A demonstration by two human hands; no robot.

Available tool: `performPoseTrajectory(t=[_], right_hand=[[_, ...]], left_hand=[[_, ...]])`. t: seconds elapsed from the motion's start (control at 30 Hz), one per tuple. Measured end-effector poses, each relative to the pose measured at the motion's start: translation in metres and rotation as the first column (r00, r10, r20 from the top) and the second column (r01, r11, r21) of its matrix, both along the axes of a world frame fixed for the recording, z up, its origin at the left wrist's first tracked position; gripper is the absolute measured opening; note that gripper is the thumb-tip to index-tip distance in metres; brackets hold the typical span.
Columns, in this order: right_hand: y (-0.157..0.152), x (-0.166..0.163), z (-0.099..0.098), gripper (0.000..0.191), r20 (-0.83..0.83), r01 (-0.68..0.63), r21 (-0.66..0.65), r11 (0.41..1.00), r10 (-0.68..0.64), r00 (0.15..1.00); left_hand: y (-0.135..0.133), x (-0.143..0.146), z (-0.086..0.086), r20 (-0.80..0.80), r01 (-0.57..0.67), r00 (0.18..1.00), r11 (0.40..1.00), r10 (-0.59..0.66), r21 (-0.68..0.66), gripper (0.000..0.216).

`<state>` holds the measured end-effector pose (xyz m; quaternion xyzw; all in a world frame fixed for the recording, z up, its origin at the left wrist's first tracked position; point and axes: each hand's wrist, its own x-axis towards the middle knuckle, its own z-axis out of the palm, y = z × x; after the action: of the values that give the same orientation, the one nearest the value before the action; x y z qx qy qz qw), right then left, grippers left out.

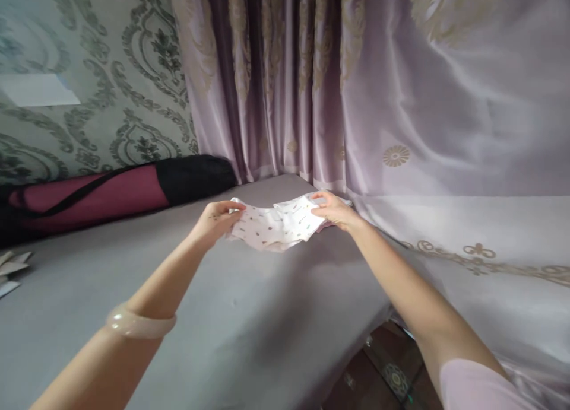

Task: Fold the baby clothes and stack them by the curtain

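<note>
A small white cloth garment (271,223) with scattered tiny coloured prints is stretched between my two hands, just above the grey bed surface. It looks like a pair of small underpants, though folds hide its full shape. My left hand (220,217) pinches its left upper corner between thumb and fingers. At the other end, my right hand (332,210) grips the right upper edge. Some more pale and pinkish cloth shows beneath and behind the right hand; whether it belongs to the same piece I cannot tell. A pale bangle (140,322) circles my left forearm.
The grey-covered bed (187,339) spreads below both arms, its right edge dropping to a dark tiled floor (378,368). Against the wall lies a long maroon and black bag (102,190). Pale papers (11,267) lie at far left. Mauve curtains (285,83) hang behind.
</note>
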<state>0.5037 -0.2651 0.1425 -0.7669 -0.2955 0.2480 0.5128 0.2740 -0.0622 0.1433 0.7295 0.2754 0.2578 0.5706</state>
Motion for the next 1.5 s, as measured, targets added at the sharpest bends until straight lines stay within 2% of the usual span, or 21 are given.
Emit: performPoseTrajectory(t=[0.1, 0.2, 0.3, 0.47, 0.67, 0.77, 0.87, 1.03, 1.17, 1.27, 1.37, 1.5], right_hand=[[-0.013, 0.048, 0.013, 0.039, 0.171, 0.088, -0.040, 0.995, -0.080, 0.982], [-0.015, 0.091, 0.014, 0.026, 0.330, 0.184, -0.095, 0.978, -0.144, 0.933], [-0.009, 0.128, 0.007, 0.036, 0.434, 0.250, -0.188, 0.950, -0.148, 0.889], [0.002, 0.163, -0.002, 0.048, 0.574, 0.266, -0.342, 0.901, -0.023, 0.818], [0.009, 0.176, -0.002, 0.047, 0.689, 0.347, -0.403, 0.847, 0.030, 0.724], [0.011, 0.179, -0.013, 0.046, 0.745, 0.360, -0.404, 0.841, 0.074, 0.663], [0.012, 0.179, -0.030, 0.047, 0.780, 0.363, -0.421, 0.832, 0.127, 0.613], [0.012, 0.177, -0.055, 0.047, 0.731, 0.402, -0.515, 0.757, 0.143, 0.667], [0.015, 0.173, -0.057, 0.034, 0.717, 0.436, -0.547, 0.715, 0.132, 0.685], [0.026, 0.163, -0.051, 0.034, 0.740, 0.430, -0.500, 0.751, 0.114, 0.662], [0.042, 0.151, -0.050, 0.039, 0.715, 0.320, -0.479, 0.818, 0.151, 0.683], [0.054, 0.146, -0.064, 0.057, 0.644, 0.268, -0.532, 0.803, 0.178, 0.744]], left_hand=[[-0.010, 0.054, -0.006, 0.087, 0.010, 0.996, 0.997, -0.003, -0.079, 0.038], [-0.022, 0.097, -0.013, 0.126, 0.015, 0.992, 0.988, 0.004, -0.151, 0.039], [-0.033, 0.128, -0.022, 0.121, 0.026, 0.993, 0.971, 0.003, -0.237, 0.043], [-0.042, 0.156, -0.038, 0.151, 0.059, 0.988, 0.933, -0.005, -0.355, 0.048], [-0.048, 0.168, -0.056, 0.199, 0.100, 0.980, 0.878, -0.005, -0.468, 0.047], [-0.049, 0.170, -0.069, 0.180, 0.099, 0.984, 0.868, -0.012, -0.486, 0.051], [-0.046, 0.170, -0.086, 0.103, 0.068, 0.994, 0.895, -0.024, -0.440, 0.056], [-0.041, 0.168, -0.104, 0.028, 0.081, 0.997, 0.945, -0.076, -0.317, 0.063], [-0.043, 0.165, -0.104, 0.015, 0.080, 0.997, 0.959, -0.079, -0.271, 0.065], [-0.046, 0.164, -0.101, 0.006, 0.071, 0.997, 0.961, -0.072, -0.266, 0.066], [-0.049, 0.164, -0.100, 0.001, 0.066, 0.998, 0.965, -0.068, -0.255, 0.069], [-0.049, 0.167, -0.103, -0.010, 0.064, 0.998, 0.966, -0.069, -0.252, 0.073]])
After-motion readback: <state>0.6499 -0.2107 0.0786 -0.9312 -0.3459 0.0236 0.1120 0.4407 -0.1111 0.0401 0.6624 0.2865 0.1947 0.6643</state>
